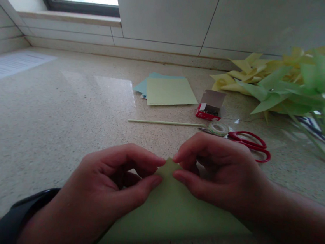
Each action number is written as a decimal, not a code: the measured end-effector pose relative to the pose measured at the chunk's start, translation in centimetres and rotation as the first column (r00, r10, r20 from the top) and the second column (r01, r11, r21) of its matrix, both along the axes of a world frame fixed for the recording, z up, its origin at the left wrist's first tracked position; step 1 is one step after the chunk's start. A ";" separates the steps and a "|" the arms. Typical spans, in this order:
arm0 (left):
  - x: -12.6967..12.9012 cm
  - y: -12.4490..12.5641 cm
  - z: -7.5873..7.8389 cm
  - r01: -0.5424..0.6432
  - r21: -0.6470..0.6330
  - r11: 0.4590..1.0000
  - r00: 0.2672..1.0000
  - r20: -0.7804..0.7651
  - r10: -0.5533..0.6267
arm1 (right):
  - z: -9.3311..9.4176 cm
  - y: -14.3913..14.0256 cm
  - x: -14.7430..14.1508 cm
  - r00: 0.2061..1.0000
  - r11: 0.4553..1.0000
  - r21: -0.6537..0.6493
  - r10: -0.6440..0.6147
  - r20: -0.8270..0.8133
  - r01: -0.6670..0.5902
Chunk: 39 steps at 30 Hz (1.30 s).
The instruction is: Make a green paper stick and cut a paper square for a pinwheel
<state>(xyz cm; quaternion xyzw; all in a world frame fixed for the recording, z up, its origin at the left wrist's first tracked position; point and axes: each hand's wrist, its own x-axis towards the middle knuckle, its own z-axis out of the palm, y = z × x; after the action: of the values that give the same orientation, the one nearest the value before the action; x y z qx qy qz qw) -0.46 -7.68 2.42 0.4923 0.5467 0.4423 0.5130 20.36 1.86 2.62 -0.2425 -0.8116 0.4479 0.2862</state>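
We have the green paper (169,213) folded into a triangle on the bench (63,118); a stick (165,122), tape (218,128) and scissors (249,143) lie unused beyond. Our left hand (108,186) and right hand (218,171) each pinch its top corner, fingertips almost meeting.

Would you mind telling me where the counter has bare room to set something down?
The widest bare patch of counter lies left of the paper stack and stick. To the right it is crowded: box, tape, scissors, pinwheels. Both hands hold the green sheet in front.
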 end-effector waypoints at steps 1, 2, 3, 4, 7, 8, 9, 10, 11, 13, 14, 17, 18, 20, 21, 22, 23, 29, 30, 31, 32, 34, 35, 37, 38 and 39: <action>0.0 0.0 0.0 0.001 0.000 1.000 1.000 -0.001 -0.001 | 0.0 0.0 0.0 1.000 1.000 -0.003 0.001 -0.004 -0.001; 0.0 -0.1 0.0 0.004 -0.004 1.000 1.000 -0.001 -0.004 | 0.0 0.0 0.0 1.000 1.000 -0.007 0.003 -0.006 -0.003; 0.0 -0.1 -0.1 0.007 -0.007 1.000 1.000 -0.001 -0.007 | 0.0 0.0 -0.1 1.000 1.000 -0.010 0.006 -0.007 -0.006; -0.1 -0.2 -0.1 0.011 -0.009 1.000 1.000 0.001 -0.011 | -0.1 0.0 -0.1 1.000 1.000 -0.014 0.007 -0.007 -0.007; -0.1 -0.2 -0.2 0.015 -0.020 1.000 1.000 0.015 -0.014 | 0.0 0.0 -0.1 1.000 1.000 -0.023 0.007 -0.007 -0.008; -0.1 -0.2 -0.2 0.014 -0.025 1.000 1.000 0.019 -0.014 | 0.0 0.0 -0.1 1.000 1.000 -0.025 0.008 -0.007 -0.008; -0.1 -0.2 -0.2 0.012 -0.028 1.000 1.000 0.022 -0.011 | 0.0 0.0 -0.1 1.000 1.000 -0.024 0.006 -0.010 -0.006; -0.1 -0.2 -0.2 0.010 -0.029 1.000 1.000 0.023 -0.009 | 0.0 0.0 -0.2 1.000 1.000 -0.023 0.004 -0.008 -0.004; -0.1 -0.2 -0.2 0.008 -0.029 1.000 1.000 0.023 -0.008 | 0.1 0.0 -0.2 1.000 1.000 -0.021 0.004 -0.007 -0.004; -0.1 -0.2 -0.2 0.006 -0.028 1.000 1.000 0.021 -0.006 | 0.1 0.0 -0.2 1.000 1.000 -0.017 0.002 -0.006 -0.002; -0.1 -0.3 -0.1 0.006 -0.030 1.000 1.000 0.020 -0.005 | 0.2 0.0 -0.2 1.000 1.000 -0.016 0.000 -0.006 0.000; -0.1 -0.3 0.0 0.006 -0.034 0.999 1.000 0.016 -0.005 | 0.2 -0.1 -0.2 1.000 1.000 -0.014 -0.003 -0.010 0.003; -0.1 -0.3 0.0 0.008 -0.031 0.999 1.000 0.020 -0.007 | 0.2 -0.1 -0.2 1.000 1.000 -0.013 -0.003 -0.009 0.003; 0.0 -0.2 0.0 0.009 -0.025 1.000 1.000 0.028 -0.008 | 0.2 -0.1 -0.1 1.000 1.000 -0.008 -0.005 -0.009 0.005; 0.0 -0.2 -0.1 0.009 -0.023 1.000 0.999 0.034 -0.008 | 0.2 -0.1 -0.1 1.000 1.000 -0.008 -0.005 -0.007 0.005; 0.0 -0.2 -0.1 0.009 -0.027 1.000 0.999 0.036 -0.008 | 0.2 -0.1 -0.1 1.000 1.000 -0.008 -0.006 -0.005 0.006; 0.0 -0.1 -0.1 0.011 -0.028 1.000 0.999 0.036 -0.010 | 0.2 -0.1 -0.1 1.000 1.000 -0.009 -0.007 -0.004 0.007; 0.0 -0.1 -0.1 0.003 -0.006 1.000 1.000 -0.006 -0.003 | 0.3 -0.1 -0.1 1.000 1.000 -0.024 -0.005 -0.015 0.005; 0.0 -0.1 -0.1 0.006 -0.010 1.000 1.000 -0.005 -0.006 | 0.3 -0.1 -0.1 1.000 1.000 -0.029 -0.005 -0.014 0.004; 0.0 -0.1 0.0 0.013 -0.015 1.000 1.000 0.000 -0.013 | 0.3 -0.1 -0.2 1.000 0.999 -0.032 -0.004 -0.012 0.004; 0.0 -0.1 0.0 0.019 -0.020 1.000 1.000 0.005 -0.019 | 0.3 -0.1 -0.2 1.000 0.999 -0.032 -0.003 -0.009 0.002; 0.0 -0.1 0.1 0.026 -0.036 0.999 1.000 0.019 -0.025 | 0.3 0.0 -0.2 1.000 0.999 -0.033 -0.004 -0.004 0.004; 0.0 -0.1 0.1 0.027 -0.040 0.999 0.999 0.029 -0.026 | 0.3 0.0 -0.2 1.000 0.999 -0.034 -0.004 -0.001 0.004; 0.1 -0.1 0.2 0.022 -0.053 0.998 0.998 0.054 -0.019 | 0.3 0.0 -0.3 1.000 0.999 -0.040 0.003 -0.007 -0.003; 0.1 0.0 0.3 0.014 -0.056 0.998 0.998 0.066 -0.010 | 0.3 0.0 -0.3 1.000 0.999 -0.046 0.008 -0.014 -0.008; 0.2 0.0 0.3 0.004 -0.057 0.998 0.997 0.075 0.001 | 0.3 0.0 -0.3 1.000 0.999 -0.051 0.014 -0.017 -0.015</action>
<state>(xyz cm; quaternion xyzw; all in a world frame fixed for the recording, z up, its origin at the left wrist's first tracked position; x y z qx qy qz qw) -0.30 -7.65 2.75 0.4610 0.5389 0.4444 0.5473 20.06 1.81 2.88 -0.2403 -0.7993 0.4724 0.2833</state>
